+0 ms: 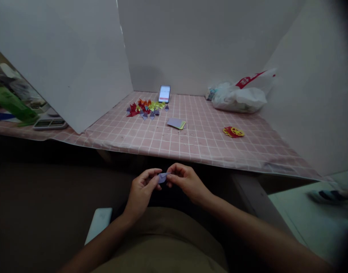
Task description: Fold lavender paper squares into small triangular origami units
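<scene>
A small folded piece of purple paper (pixel 162 177) is held up between both hands, over my lap and in front of the table's near edge. My left hand (pixel 142 190) pinches its left end between thumb and fingers. At the paper's right end, my right hand (pixel 185 181) is closed with thumb and forefinger on the tip. On the table beyond lie a stack of coloured paper squares (pixel 176 123), purple on top, and a cluster of folded paper figures (pixel 144 108) in red, orange, yellow and purple.
A lit phone (pixel 164 93) leans upright behind the figures. White plastic bags (pixel 239 96) sit at the back right, with red and yellow cut-out pieces (pixel 233 132) nearer. White panels (pixel 191 45) wall the table. A kitchen scale (pixel 50 123) stands left; a white power-bank-like object (pixel 99 223) lies beside my lap.
</scene>
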### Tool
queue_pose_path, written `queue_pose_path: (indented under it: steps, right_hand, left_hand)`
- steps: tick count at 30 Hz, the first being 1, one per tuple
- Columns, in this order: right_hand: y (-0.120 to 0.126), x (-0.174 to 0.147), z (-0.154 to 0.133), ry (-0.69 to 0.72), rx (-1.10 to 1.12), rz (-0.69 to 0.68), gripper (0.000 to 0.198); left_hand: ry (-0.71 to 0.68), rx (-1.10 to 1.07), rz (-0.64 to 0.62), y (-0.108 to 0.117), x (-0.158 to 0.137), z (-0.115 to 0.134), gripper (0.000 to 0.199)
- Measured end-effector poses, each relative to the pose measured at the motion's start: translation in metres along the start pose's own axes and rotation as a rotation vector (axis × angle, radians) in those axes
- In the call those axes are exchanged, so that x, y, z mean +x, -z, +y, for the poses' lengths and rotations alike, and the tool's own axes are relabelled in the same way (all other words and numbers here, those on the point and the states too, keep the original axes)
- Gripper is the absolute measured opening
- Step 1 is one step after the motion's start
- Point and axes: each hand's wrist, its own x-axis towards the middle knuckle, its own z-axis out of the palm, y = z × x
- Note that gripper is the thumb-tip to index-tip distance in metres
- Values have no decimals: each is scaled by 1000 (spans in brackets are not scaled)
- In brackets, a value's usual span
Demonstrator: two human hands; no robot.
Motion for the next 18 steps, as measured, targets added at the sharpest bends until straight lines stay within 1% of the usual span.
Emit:
queue_pose_path:
  steps: [4,9,18]
  right_hand:
    - [-1,-1,2,-14,6,-18,13]
    - [-3,-2,1,-39,37,-31,13]
    - [-2,-2,3,-33,55,-59,13]
  left_hand:
    - [31,-30,-56,-4,2,2,19]
    - [26,-33,-8,-4,2,0,17]
    - [21,-66,-11,-4,0,-1,16]
